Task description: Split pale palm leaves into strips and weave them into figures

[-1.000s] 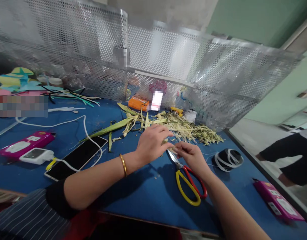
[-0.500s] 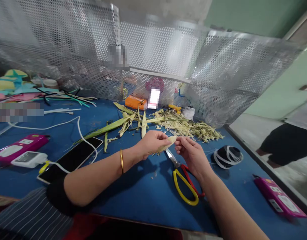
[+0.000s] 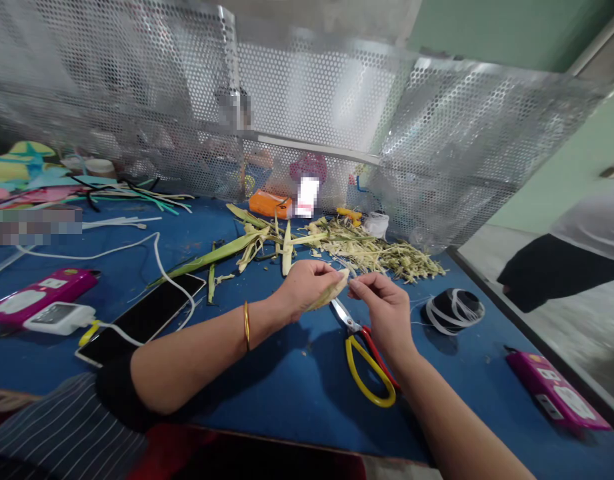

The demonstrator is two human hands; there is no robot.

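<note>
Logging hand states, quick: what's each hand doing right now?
Left hand: closed, holding a pale leaf piece.
Right hand: pinched closed beside it; whether holding anything cannot be told.

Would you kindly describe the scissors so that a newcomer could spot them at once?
On the blue table, find the person's right hand. Just left of it lie the scissors, blades pointing away from the person. Their one yellow and one red handle loop set them apart from the greenish scraps beyond.
</note>
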